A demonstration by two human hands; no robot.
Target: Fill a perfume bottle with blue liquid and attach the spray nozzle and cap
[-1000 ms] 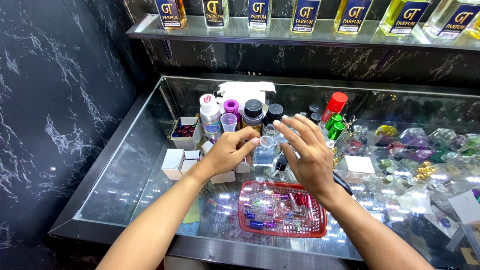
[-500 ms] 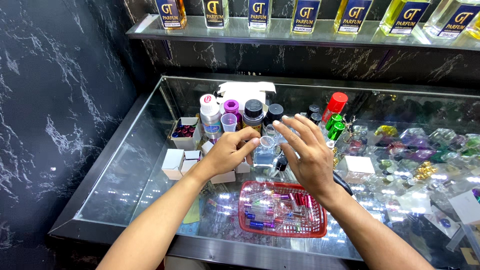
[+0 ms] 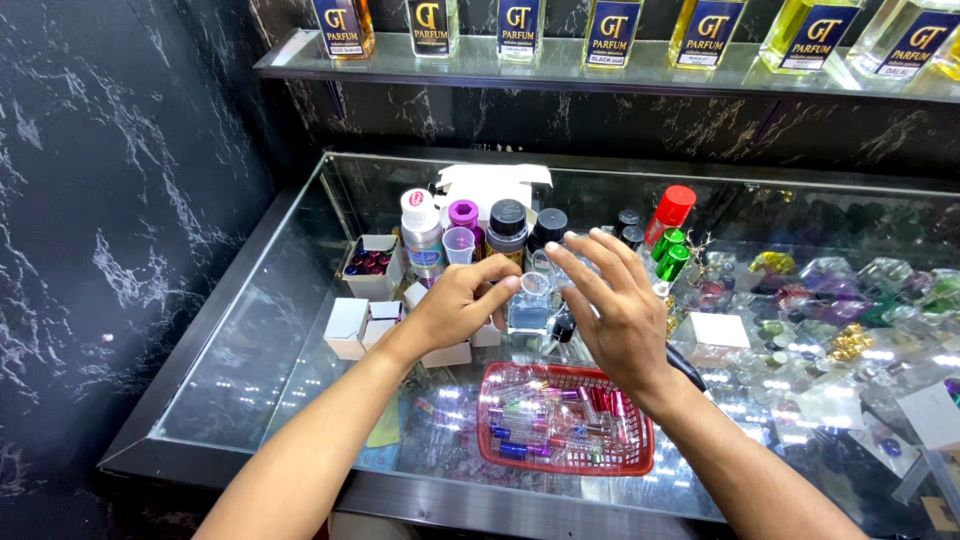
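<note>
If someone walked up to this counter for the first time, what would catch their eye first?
Probably the two bare hands at mid-counter: the left hand pinches a small clear bottle while the right hand hovers open beside it. Just below sits a red basket of small vials on the glass counter, and tall capped bottles stand behind.

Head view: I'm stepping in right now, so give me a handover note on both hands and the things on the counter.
Left hand: fingers around a small clear bottle standing on the glass counter.
Right hand: open, fingers spread beside the bottle, holding nothing.
Red basket of small vials sits in front of the hands; capped bottles and small white boxes stand behind and to the left.
Done and left: cannot tell.
</note>
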